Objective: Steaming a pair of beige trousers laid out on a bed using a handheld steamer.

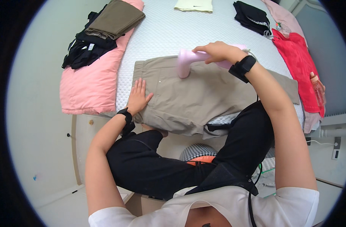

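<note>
A pair of khaki trousers [195, 93] with an elastic waistband lies spread across the near side of the bed. My left hand [138, 96] rests flat on the waistband end, fingers spread. My right hand [218, 54] grips the handle of a pink handheld garment steamer [184, 63], whose head is over the upper part of the trousers; whether it touches the cloth is hard to tell. A cord shows behind my right wrist. The trousers' near edge hangs over the bed's edge by my knees.
Folded brown trousers [116, 18] and black clothes [87, 51] lie on a pink quilt [87, 90] at left. Farther back are a folded cream garment [193, 5] and folded black clothing [252, 17]. At right, a red garment [299, 68] lies beside a pinkish bottle [317, 89].
</note>
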The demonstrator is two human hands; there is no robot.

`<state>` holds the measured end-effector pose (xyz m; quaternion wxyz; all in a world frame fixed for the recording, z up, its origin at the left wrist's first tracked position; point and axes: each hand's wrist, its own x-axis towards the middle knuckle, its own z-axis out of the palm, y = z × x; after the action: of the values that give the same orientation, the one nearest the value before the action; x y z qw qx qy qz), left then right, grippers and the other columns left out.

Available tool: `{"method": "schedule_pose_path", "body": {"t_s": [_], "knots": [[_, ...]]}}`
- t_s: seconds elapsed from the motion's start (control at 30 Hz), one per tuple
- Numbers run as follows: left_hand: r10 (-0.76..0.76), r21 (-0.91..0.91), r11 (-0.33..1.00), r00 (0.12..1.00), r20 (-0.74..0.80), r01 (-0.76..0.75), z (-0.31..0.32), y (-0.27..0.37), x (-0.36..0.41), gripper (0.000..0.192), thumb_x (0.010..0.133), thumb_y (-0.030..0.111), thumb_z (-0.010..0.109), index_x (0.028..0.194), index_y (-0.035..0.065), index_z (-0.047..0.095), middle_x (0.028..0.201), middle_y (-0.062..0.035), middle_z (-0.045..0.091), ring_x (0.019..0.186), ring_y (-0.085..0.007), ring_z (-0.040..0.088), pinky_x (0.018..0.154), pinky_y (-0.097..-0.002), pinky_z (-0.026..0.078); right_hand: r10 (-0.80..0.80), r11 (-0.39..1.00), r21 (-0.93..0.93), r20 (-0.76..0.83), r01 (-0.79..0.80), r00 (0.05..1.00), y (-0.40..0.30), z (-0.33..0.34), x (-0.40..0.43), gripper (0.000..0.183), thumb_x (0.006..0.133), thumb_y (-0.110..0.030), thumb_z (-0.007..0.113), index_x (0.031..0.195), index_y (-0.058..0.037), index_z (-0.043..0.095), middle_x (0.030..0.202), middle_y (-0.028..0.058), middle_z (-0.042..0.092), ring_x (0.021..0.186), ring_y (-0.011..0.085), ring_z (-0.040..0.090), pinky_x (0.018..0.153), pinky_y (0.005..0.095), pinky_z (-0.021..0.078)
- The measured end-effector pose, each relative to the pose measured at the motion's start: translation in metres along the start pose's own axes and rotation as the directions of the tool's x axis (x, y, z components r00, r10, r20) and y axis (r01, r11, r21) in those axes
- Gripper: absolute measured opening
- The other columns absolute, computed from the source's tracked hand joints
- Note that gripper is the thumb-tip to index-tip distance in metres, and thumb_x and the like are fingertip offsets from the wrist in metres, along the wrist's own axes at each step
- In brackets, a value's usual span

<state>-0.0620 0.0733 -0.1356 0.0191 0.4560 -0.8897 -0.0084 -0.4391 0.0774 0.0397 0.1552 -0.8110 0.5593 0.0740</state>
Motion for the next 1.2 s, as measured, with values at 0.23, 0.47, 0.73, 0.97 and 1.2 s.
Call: {"method": "schedule_pose_path", "body": {"t_s": [0.23,0.47,0.73,0.97,1.2], "knots": [[0.022,-0.01,1.0,0.999,-0.037,-0.023,0.003,-0.009,0.0,0.074,0.087,0.048,0.045,0.138,-0.0007,0.022,0.145,-0.0188,0.02,0.134,-0.033,0.019,0.106,-0.0435,0.023,0.095,0.995,-0.028,0.035,-0.094,0.995,0.038,-0.008,-0.041,0.063,0.069,-0.014,0.071,0.126,-0.0216,0.045,0.1,0.0146,0.063,0.093,0.0331,0.059,0.081,0.041,0.0455],[0.038,0.055,0.998,0.997,-0.072,-0.034,0.006,-0.034,-0.008,0.072,0.088,0.045,0.046,0.139,0.0004,0.021,0.145,-0.0175,0.021,0.134,-0.0317,0.021,0.106,-0.0422,0.024,0.022,1.0,0.002,-0.063,-0.022,0.998,0.046,0.007,-0.044,0.062,0.071,-0.018,0.071,0.127,-0.0228,0.044,0.102,0.0119,0.063,0.095,0.0317,0.059,0.083,0.0403,0.0454],[0.067,0.066,0.996,0.993,-0.098,-0.061,0.007,-0.051,-0.009,0.072,0.087,0.043,0.047,0.139,-0.0001,0.021,0.144,-0.0179,0.021,0.133,-0.0325,0.021,0.106,-0.0417,0.023,0.004,0.999,0.044,-0.094,0.0,0.996,0.051,0.009,-0.036,0.061,0.069,-0.014,0.071,0.124,-0.0202,0.047,0.101,0.0133,0.063,0.093,0.033,0.059,0.081,0.0405,0.0445],[0.004,0.067,0.998,1.0,-0.023,-0.002,-0.003,-0.044,-0.011,0.073,0.087,0.044,0.046,0.139,-0.0009,0.02,0.145,-0.0176,0.021,0.134,-0.0323,0.018,0.106,-0.045,0.02,0.079,0.997,-0.017,-0.061,-0.08,0.995,0.075,0.002,-0.069,0.062,0.066,-0.012,0.073,0.123,-0.0213,0.049,0.1,0.0128,0.063,0.093,0.0326,0.059,0.081,0.0406,0.0446],[-0.083,0.031,0.996,0.978,0.191,0.079,-0.033,0.055,-0.002,0.088,0.077,0.063,0.047,0.143,0.0176,0.012,0.149,-0.0145,0.004,0.135,-0.0398,0.004,0.095,-0.0702,0.013,0.065,0.998,0.006,-0.076,-0.064,0.995,0.089,0.007,-0.079,0.065,0.065,-0.011,0.073,0.125,-0.02,0.048,0.103,0.0127,0.063,0.095,0.0324,0.058,0.083,0.0399,0.0444]]}}
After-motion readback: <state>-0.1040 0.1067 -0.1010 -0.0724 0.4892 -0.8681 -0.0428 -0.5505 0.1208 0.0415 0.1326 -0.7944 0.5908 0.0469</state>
